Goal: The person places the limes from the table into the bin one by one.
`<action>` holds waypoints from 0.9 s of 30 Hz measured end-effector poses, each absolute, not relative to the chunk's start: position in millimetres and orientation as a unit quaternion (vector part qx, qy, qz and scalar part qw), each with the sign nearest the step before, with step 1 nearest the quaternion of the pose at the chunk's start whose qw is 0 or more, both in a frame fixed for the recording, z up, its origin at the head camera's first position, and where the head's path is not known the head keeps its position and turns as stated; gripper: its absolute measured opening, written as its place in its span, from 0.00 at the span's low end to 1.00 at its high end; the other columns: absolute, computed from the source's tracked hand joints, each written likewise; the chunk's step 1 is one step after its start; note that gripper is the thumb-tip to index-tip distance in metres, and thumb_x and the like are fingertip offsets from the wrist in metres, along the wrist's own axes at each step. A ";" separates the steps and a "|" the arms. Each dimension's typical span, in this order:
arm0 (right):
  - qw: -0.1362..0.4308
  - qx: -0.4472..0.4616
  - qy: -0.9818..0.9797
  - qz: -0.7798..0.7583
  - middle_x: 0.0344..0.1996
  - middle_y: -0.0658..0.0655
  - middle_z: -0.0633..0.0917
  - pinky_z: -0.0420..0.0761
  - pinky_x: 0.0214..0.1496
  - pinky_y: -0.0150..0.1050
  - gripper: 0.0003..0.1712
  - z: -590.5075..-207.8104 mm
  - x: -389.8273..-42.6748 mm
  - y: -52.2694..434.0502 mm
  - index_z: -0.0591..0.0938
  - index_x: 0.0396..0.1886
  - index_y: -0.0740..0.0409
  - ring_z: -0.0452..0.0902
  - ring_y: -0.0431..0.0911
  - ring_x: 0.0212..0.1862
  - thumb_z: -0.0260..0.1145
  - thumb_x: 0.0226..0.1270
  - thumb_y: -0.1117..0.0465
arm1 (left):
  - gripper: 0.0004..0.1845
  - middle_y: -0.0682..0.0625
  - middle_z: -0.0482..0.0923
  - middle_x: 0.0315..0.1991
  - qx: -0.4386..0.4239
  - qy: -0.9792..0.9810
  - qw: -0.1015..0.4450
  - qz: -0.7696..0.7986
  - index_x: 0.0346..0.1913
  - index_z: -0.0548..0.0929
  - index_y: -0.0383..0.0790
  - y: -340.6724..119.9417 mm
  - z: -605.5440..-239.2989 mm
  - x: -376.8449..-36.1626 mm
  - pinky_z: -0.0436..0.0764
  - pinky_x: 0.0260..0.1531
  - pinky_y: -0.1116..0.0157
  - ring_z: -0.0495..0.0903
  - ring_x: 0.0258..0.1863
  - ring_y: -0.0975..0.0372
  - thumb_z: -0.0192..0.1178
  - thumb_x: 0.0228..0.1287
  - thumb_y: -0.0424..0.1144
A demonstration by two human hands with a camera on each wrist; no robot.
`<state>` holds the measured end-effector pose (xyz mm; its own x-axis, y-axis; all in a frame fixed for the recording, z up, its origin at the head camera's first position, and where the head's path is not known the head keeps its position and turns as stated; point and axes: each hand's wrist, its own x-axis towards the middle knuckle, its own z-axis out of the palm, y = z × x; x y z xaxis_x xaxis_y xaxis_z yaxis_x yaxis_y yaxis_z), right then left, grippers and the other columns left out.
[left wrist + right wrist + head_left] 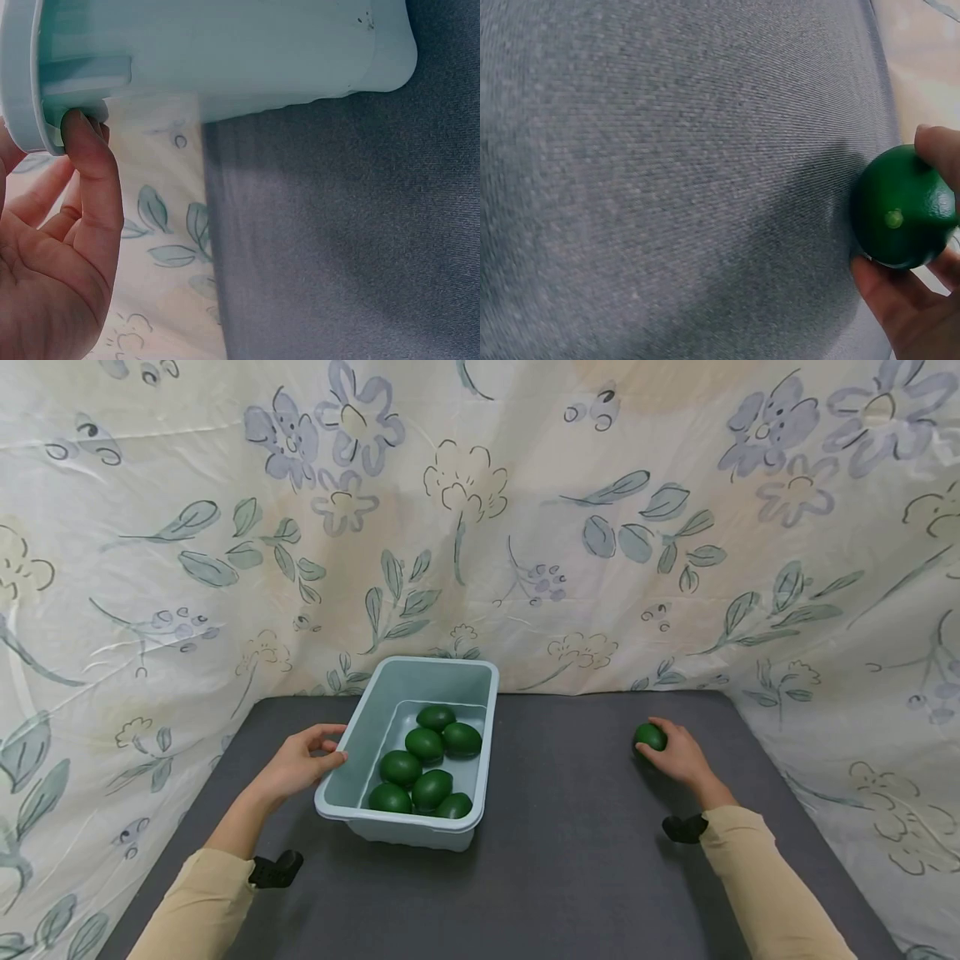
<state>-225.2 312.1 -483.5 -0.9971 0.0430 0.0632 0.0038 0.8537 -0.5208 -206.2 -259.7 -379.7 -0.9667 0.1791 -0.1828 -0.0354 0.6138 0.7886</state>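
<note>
Head view: right hand [678,753] curls around a round dark-green lime [649,737] on the grey cloth-covered table [570,860]; left hand [300,764] grips the rim of the pale-blue plastic tub [360,752] holding six limes [427,760]; floral sheet [480,510] behind. Left wrist view: fingers [90,161] hooked under the tub's rim. Right wrist view: fingertips clasp the lime.

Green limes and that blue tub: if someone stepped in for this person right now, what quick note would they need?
Left hand: grips the rim of the pale blue tub, fingers curled under its lip.
Right hand: holds one green lime on the grey table, far right of the tub.
Done: seven limes already lie inside the tub.
Left: the held lime is still outside the tub; no other loose lime is in view.
</note>
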 end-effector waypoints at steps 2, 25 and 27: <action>0.040 -0.013 -0.961 0.273 0.52 0.78 0.66 0.70 0.41 0.58 0.36 -484.0 -224.9 312.1 0.60 0.65 0.69 0.67 0.68 0.47 0.59 0.63 0.55 | 0.29 0.39 0.73 0.44 0.044 0.889 0.122 0.438 0.66 0.63 0.38 -259.5 -379.5 -206.2 0.77 0.29 0.62 0.77 0.33 0.58 0.57 0.63 0.38; 0.053 -0.003 -0.959 0.277 0.54 0.75 0.67 0.70 0.42 0.57 0.37 -467.4 -233.4 301.8 0.61 0.66 0.66 0.67 0.65 0.49 0.60 0.63 0.53 | 0.29 0.39 0.73 0.45 0.033 0.887 0.126 0.443 0.65 0.63 0.39 -260.7 -381.1 -207.1 0.79 0.31 0.59 0.78 0.34 0.58 0.58 0.63 0.38; 0.054 0.002 -0.959 0.280 0.54 0.75 0.67 0.70 0.42 0.57 0.37 -464.1 -234.3 298.7 0.60 0.67 0.65 0.67 0.65 0.49 0.61 0.63 0.54 | 0.29 0.39 0.73 0.45 0.035 0.888 0.124 0.442 0.66 0.63 0.39 -261.2 -381.4 -207.1 0.79 0.31 0.59 0.78 0.34 0.58 0.58 0.63 0.38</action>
<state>-234.3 298.7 -464.1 -0.9942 0.0273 0.1044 -0.0331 0.8434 -0.5362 -207.1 -261.2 -381.4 -0.9669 0.1710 -0.1896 -0.0481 0.6072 0.7931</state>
